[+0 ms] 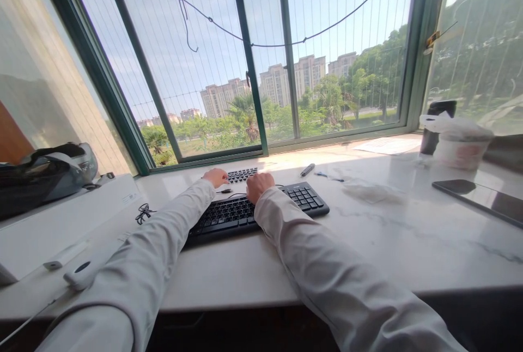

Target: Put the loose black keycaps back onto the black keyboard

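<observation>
A black full-size keyboard (229, 213) lies on the white marbled counter, partly covered by my sleeves. Just past its back edge is a small panel of black keys (242, 175), between my two hands. My left hand (216, 177) is closed at the panel's left end, thumb and finger seeming to pinch its edge. At the panel's right end, above the keyboard, my right hand (260, 185) is curled, knuckles up; its fingertips are hidden, so what it holds cannot be made out. A small cable plug (225, 191) rests between the hands, behind the keyboard.
To the right are a penknife-like tool (307, 169), a thin blue-and-black item (328, 176), clear plastic wrap (373, 191), a dark tablet or phone (482, 196) and a bagged tub (461, 147). Leftward sit a coiled black cable (144, 213), a white box (73, 221) and a dark bag (44, 177).
</observation>
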Motion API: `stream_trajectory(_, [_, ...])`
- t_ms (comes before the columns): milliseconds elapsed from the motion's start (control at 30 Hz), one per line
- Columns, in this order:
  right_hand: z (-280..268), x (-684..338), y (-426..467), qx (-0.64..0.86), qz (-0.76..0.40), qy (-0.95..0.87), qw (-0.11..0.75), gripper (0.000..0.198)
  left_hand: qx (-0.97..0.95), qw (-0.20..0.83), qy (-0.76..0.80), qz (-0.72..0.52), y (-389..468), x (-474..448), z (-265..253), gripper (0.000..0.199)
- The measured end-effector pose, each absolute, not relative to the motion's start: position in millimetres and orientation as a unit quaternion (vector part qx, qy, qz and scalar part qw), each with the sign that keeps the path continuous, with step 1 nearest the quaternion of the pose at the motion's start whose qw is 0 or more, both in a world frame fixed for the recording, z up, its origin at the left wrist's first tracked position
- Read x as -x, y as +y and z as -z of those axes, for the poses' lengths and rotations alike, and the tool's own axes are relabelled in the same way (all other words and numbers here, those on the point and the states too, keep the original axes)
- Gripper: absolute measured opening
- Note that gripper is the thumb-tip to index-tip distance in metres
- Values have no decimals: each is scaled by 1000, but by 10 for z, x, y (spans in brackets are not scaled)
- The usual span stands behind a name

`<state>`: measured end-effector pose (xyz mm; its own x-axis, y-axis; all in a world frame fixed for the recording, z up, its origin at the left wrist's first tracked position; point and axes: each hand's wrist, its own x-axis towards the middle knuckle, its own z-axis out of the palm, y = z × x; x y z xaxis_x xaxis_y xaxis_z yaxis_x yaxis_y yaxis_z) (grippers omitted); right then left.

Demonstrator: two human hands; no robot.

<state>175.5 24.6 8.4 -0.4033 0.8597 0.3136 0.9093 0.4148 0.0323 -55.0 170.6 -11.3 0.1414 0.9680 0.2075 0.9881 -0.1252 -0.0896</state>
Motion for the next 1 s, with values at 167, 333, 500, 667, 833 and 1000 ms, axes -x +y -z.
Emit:
stream_trajectory(167, [-90,-1759,240,531,98,-833,123,27,747,103,-653,66,1674,496,117,26])
stream_trajectory(333, [-98,-1754,220,534,104,-831,121,26,752,129,-633,128,1446,471,-109,29])
stream_trajectory(500, [-96,-1729,201,525,115,-833,129,27,795,145,-545,223,853,370,-275,23])
stream_trajectory(667, [-78,-1729,204,513,131,-838,135,34,806,124,-485,315,383,225,-103,19])
stream_trajectory(833, [-66,-1727,198,489,145,-850,132,39,819,85,-467,321,316,237,21,20])
stream_trajectory(1000, [-46,-1685,173,468,162,-856,151,44,818,41,-469,330,300,303,12,25])
